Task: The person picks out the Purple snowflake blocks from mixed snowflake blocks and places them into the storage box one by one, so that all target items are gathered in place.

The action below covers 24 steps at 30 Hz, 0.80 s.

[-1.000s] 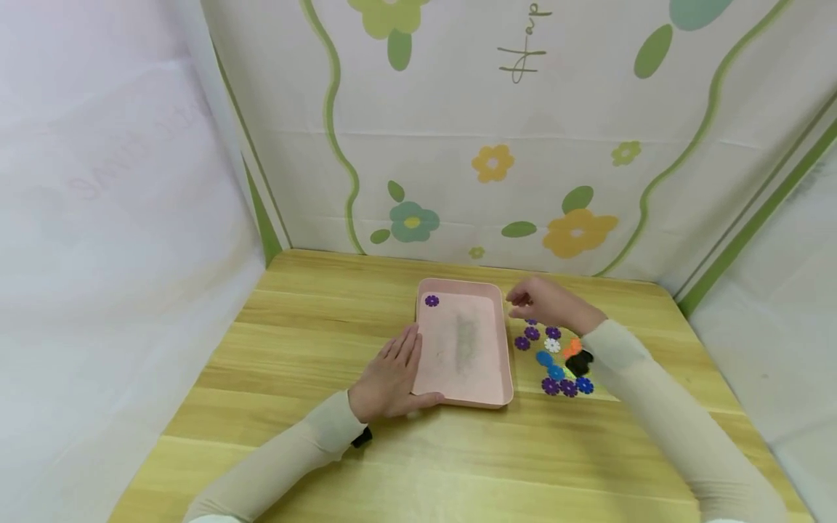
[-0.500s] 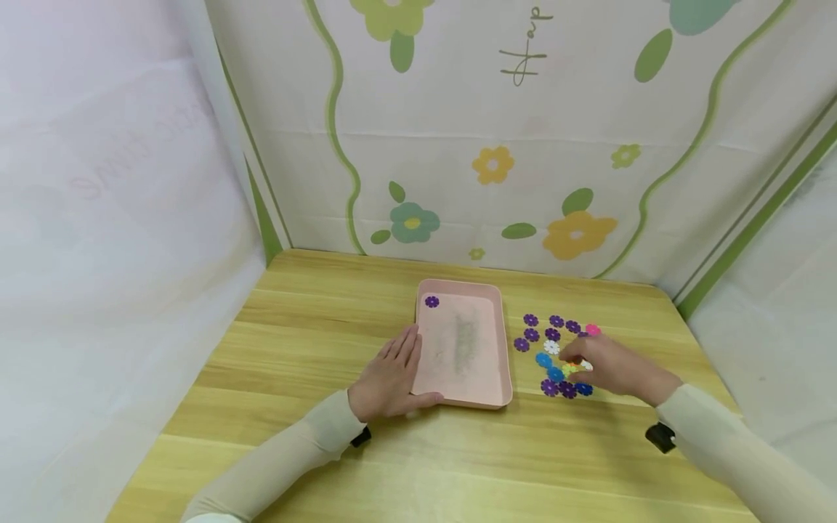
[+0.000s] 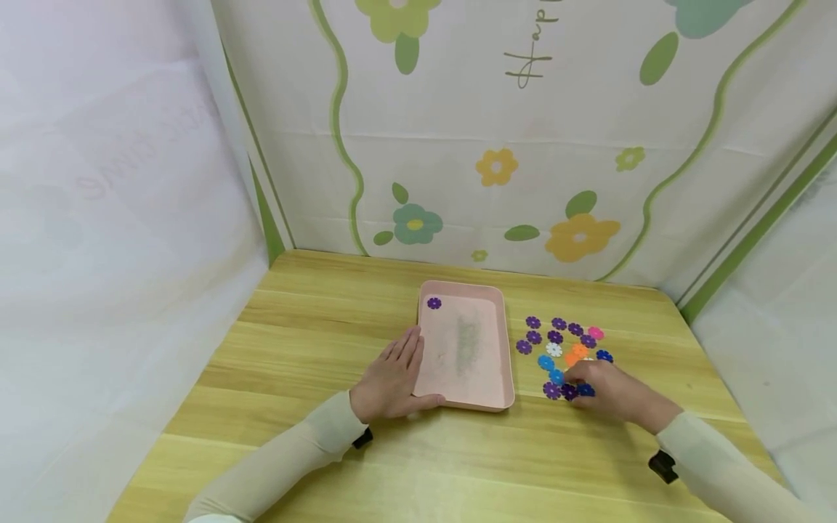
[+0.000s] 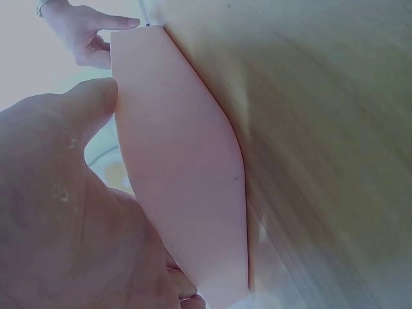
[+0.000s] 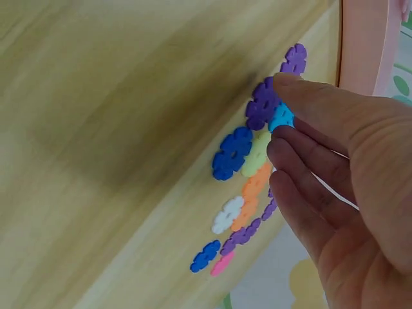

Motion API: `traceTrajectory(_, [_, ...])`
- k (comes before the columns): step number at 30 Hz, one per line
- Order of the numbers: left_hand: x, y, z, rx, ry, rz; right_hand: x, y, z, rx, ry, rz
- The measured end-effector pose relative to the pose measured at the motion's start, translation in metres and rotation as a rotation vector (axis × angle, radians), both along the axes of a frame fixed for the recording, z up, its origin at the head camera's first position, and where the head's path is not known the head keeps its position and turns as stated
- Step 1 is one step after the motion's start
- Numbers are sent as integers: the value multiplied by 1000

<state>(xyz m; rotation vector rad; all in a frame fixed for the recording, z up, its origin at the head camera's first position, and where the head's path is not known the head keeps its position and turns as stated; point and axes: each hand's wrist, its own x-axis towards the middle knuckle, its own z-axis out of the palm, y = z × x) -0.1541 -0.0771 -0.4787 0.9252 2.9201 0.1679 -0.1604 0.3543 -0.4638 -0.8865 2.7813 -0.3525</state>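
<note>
Printed cloth (image 3: 451, 102): across the upper part of the head view, behind the counter.
Counter (image 3: 497, 465): wood-grained, filling the lower middle of the head view.
Pink tray (image 3: 451, 352): on the counter, just below the centre of the frame.
Left hand (image 3: 391, 376): left of the tray, fingers straight along its left edge, thumb out along its lower edge; grip spread, not wrapped around anything.
Right hand (image 3: 617, 392): lower right of the frame, reaching in over the scattered discs from the right.
Right grip: in the right wrist view the thumb and the fingertips in sight stand apart; whether it pinches a disc cannot be told.
Purple disc at the thumb (image 5: 261, 106): upper middle of the right wrist view, its upper right edge overlapped by the thumb tip.
Dark blue disc (image 5: 232, 154): below and left of that one, clear of the fingers.
Light blue disc (image 5: 281, 117): between thumb and fingertips as seen there, partly covered.
Purple disc in the tray (image 3: 434, 303): upper left corner.
</note>
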Motion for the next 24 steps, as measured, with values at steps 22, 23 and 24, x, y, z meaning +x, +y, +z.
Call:
traceTrajectory(22, [1,0,2,15,-33,8,-15,6,-10,-132,-39,46])
traceTrajectory(23, [1,1,2,15,-31,8,-17,6,-9,-138,-43,57])
traceTrajectory(24, [1,1,3,15,-30,9,-18,6,-8,-142,-45,70])
